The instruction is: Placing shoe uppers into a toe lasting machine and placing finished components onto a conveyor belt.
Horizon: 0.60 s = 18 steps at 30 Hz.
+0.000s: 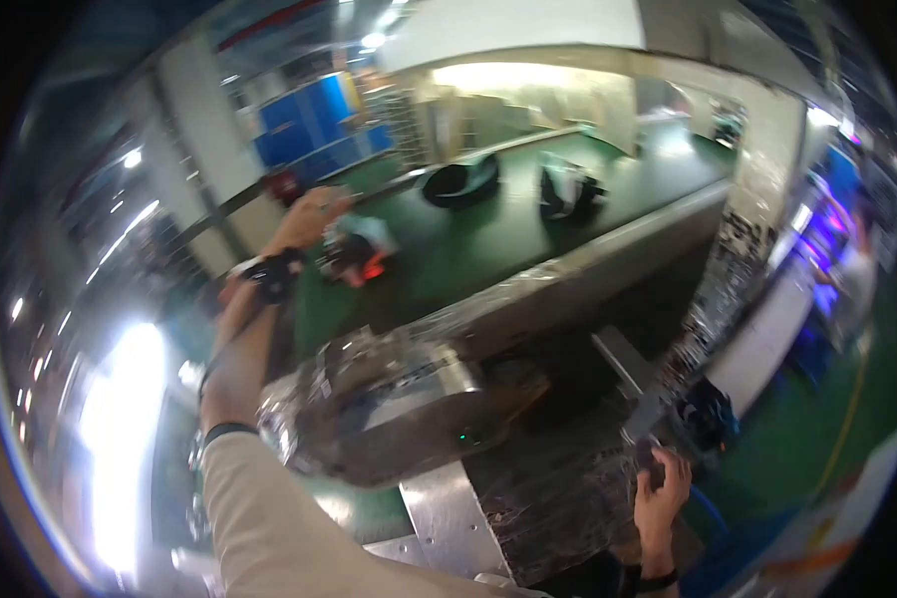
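My left hand [314,217] reaches out over the green conveyor belt [439,259], a dark band on its wrist. Just below and beside its fingers is a small blurred piece [357,254] in white, dark and orange-red. Motion smears those fingers, so whether they touch or grip the piece does not show. Lower right, my right hand [663,493] is half curled at the edge of a dark worktop [558,498], thumb and fingers apart, with nothing visible held. Farther along the belt lie a black curved piece [458,184] and a black-and-white piece [568,189], both resembling shoe uppers.
A grey rounded machine housing [389,409], partly wrapped in clear plastic, stands between me and the belt. Beside my right hand is a metal bar [623,364]. Farther right, a person [852,279] is near violet light. A bright lamp [125,439] glares at left.
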### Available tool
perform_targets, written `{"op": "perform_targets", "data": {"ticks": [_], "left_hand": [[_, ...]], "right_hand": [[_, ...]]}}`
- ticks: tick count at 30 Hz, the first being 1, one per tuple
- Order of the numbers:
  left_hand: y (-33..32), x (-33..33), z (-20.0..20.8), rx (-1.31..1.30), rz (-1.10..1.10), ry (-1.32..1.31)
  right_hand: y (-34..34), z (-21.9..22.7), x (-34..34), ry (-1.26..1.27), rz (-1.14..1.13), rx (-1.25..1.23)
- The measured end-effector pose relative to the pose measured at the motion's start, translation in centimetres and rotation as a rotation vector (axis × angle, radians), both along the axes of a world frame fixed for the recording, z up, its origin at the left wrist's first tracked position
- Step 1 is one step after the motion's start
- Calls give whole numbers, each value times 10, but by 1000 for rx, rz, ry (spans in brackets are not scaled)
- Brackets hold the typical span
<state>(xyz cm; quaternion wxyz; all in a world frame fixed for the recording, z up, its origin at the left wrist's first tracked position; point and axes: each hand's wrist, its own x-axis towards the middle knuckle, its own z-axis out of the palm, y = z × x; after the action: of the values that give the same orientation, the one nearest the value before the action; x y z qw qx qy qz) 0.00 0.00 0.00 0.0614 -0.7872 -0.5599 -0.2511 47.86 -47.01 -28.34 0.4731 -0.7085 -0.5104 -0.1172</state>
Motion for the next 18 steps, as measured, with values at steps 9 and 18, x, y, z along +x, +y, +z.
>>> {"op": "perform_targets", "data": {"ticks": [9, 18], "left_hand": [[22, 33, -6, -340, -135, 236], [-34, 64, -14, 119, -417, -191]], "right_hand": [[5, 10, -15, 37, -116, -1], [-8, -2, -32, 0, -90, -48]]}}
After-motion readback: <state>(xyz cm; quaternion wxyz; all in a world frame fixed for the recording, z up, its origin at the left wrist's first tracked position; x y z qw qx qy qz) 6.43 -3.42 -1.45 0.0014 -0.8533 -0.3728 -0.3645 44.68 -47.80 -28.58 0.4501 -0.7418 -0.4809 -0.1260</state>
